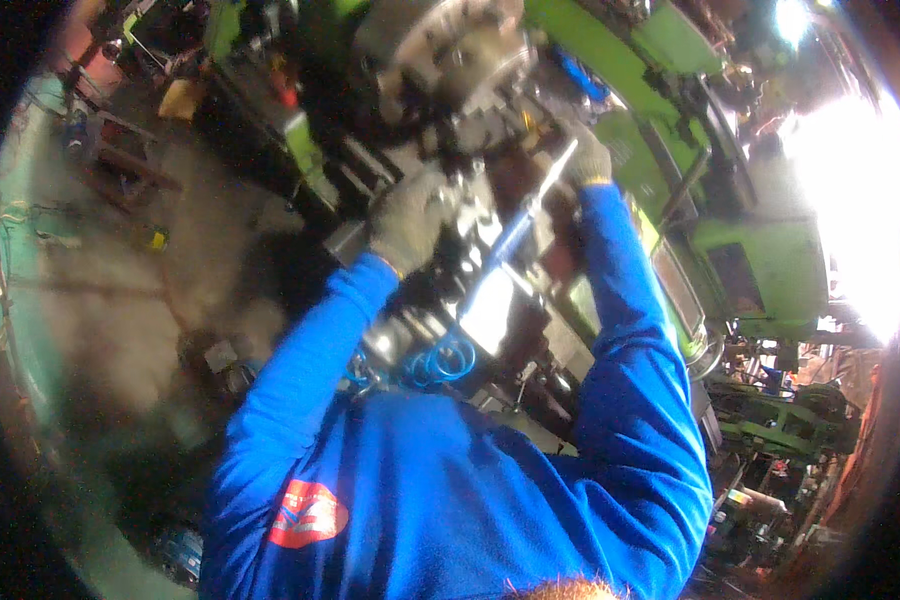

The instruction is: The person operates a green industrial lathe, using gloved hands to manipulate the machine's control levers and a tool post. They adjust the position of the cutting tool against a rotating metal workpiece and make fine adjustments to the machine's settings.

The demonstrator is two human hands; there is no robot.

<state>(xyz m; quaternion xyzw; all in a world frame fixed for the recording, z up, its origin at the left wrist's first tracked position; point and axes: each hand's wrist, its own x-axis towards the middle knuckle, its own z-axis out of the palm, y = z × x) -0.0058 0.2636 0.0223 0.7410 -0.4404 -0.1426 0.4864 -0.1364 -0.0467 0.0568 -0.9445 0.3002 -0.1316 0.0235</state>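
Gloved hands work at a green metal lathe (pixel 760 270): the right hand (pixel 587 160) is closed around the top of a long shiny steel tool (pixel 525 225) slanting down over the dark carriage, while the left hand (pixel 410 215) lies spread on grey machine parts below the round steel chuck (pixel 435 45).

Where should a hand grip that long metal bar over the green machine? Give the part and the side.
Probably the upper end of the long metal bar, coming from the right: the gloved right hand already closes there, and the slim shaft slants down-left toward the gloved left hand, which rests on the machine parts.
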